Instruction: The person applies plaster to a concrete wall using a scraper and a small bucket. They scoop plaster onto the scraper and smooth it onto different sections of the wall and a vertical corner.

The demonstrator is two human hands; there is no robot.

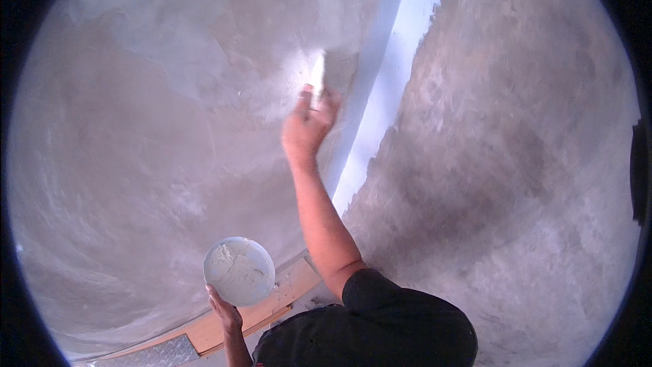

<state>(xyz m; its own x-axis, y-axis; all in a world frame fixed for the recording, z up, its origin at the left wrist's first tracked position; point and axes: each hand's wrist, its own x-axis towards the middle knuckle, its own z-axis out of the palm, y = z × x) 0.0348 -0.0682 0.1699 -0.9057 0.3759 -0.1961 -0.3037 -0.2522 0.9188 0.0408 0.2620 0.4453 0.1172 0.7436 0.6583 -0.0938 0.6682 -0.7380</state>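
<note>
Raised against the grey plastered wall (156,129), my right hand (309,129) is closed round a putty knife (318,71). Its narrow blade looks whitish and points up; motion blurs the fingers and the tool a little. Lower on the left, my left hand (223,309) grips the near-left side of a round white bowl (267,265). Off-white plaster (234,273) lies in the bowl, heaped toward its left side. Most of the fingers of my left hand are hidden under the bowl.
A pale bluish-white band (370,122) runs slantwise along the corner to the right of my right hand. Beyond it stands a mottled grey-brown wall (489,129). Below the bowl lie a wooden plank (292,285) and a patterned metallic sheet (159,353).
</note>
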